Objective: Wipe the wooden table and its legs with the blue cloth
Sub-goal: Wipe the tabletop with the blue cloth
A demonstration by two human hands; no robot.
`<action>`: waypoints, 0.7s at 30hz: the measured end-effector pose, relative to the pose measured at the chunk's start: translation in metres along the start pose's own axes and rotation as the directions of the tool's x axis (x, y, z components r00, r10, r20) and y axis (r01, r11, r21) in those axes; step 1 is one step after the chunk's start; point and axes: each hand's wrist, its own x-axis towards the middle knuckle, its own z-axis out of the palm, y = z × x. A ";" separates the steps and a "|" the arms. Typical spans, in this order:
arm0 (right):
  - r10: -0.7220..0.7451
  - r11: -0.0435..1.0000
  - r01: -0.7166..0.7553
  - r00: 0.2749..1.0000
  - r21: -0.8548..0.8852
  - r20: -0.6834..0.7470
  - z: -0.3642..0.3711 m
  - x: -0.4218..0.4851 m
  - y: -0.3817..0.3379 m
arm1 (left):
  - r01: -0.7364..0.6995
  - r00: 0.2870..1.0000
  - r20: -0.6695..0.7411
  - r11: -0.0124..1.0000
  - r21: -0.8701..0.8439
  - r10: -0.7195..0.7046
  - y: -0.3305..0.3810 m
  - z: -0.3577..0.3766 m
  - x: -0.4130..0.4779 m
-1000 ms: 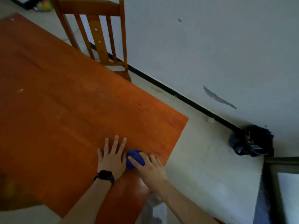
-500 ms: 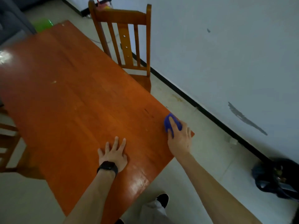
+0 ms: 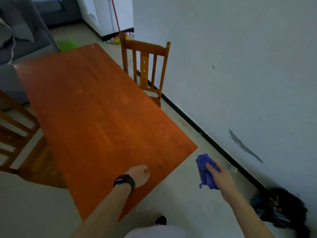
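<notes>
The wooden table (image 3: pixel 96 121) fills the middle and left of the head view, its near right corner pointing toward the wall. My right hand (image 3: pixel 221 177) holds the crumpled blue cloth (image 3: pixel 205 170) in the air, off the table, just right of that corner and above the floor. My left hand (image 3: pixel 139 175), with a black watch on the wrist, rests on the tabletop near the front edge, fingers curled under and hidden. A few pale specks lie on the tabletop. The table legs are hidden.
A wooden chair (image 3: pixel 145 69) stands at the table's far right side by the white wall (image 3: pixel 240 66). Another chair (image 3: pixel 15 134) is at the left. A dark bag (image 3: pixel 281 210) lies on the floor at lower right. A grey sofa (image 3: pixel 22 31) stands at the back left.
My right hand swept the blue cloth from beside my left hand to the table's right corner, then off the edge into the air. My left hand's fingers went from spread flat to curled.
</notes>
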 end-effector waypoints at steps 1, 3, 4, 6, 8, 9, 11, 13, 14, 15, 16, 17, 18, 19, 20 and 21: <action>-0.014 0.995 0.012 1.000 0.098 0.017 0.000 -0.021 -0.007 | -0.080 0.997 -0.019 0.994 -0.073 0.079 0.014 0.001 -0.010; -0.095 0.986 0.085 0.993 0.142 0.069 0.004 -0.058 -0.015 | -0.255 0.966 -0.083 0.950 -0.182 0.243 0.041 0.003 -0.033; -0.136 0.982 0.123 0.987 0.142 0.088 0.008 -0.072 -0.016 | -0.328 0.944 -0.114 0.914 -0.239 0.309 0.053 0.005 -0.045; -0.207 0.972 0.196 0.976 0.131 0.071 0.015 -0.096 -0.020 | -0.402 0.914 -0.123 0.826 -0.395 0.386 0.071 0.013 -0.066; -0.273 0.961 0.271 0.961 0.053 0.031 0.021 -0.115 -0.019 | -0.428 0.884 -0.061 0.752 -0.502 0.463 0.081 0.023 -0.081; -0.294 0.955 0.293 0.955 0.035 0.026 0.023 -0.123 -0.017 | -0.450 0.863 -0.039 0.732 -0.511 0.503 0.085 0.028 -0.086; -0.330 0.943 0.331 0.943 -0.034 0.038 0.023 -0.130 -0.006 | -0.497 0.834 -0.062 0.699 -0.513 0.548 0.091 0.038 -0.089; -0.349 0.935 0.353 0.934 -0.031 0.080 0.017 -0.132 0.000 | -0.511 0.831 -0.113 0.666 -0.544 0.545 0.095 0.044 -0.087; -0.325 0.946 0.322 0.940 0.043 0.103 0.011 -0.131 0.001 | -0.492 0.839 -0.104 0.664 -0.563 0.534 0.098 0.047 -0.085; -0.272 0.955 0.253 0.955 0.154 0.120 0.006 -0.128 -0.001 | -0.471 0.844 -0.074 0.667 -0.577 0.532 0.102 0.049 -0.085; -0.205 0.956 0.165 0.968 0.244 0.148 -0.001 -0.123 -0.002 | -0.442 0.850 -0.037 0.674 -0.593 0.525 0.106 0.051 -0.084; -0.139 0.951 0.077 0.972 0.300 0.192 -0.008 -0.115 -0.004 | -0.418 0.857 -0.004 0.689 -0.592 0.516 0.110 0.052 -0.080; -0.098 0.954 0.021 0.965 0.298 0.245 -0.016 -0.107 -0.005 | -0.401 0.862 0.017 0.703 -0.587 0.506 0.115 0.053 -0.076; -0.081 0.964 0.002 0.955 0.267 0.287 -0.024 -0.099 -0.005 | -0.404 0.864 0.016 0.713 -0.573 0.503 0.120 0.055 -0.071; -0.073 0.976 0.007 0.952 0.217 0.298 -0.032 -0.088 -0.003 | -0.412 0.867 -0.006 0.711 -0.569 0.498 0.126 0.056 -0.066; -0.078 0.983 0.024 0.953 0.184 0.291 -0.041 -0.077 -0.002 | -0.419 0.876 -0.050 0.705 -0.572 0.480 0.132 0.058 -0.061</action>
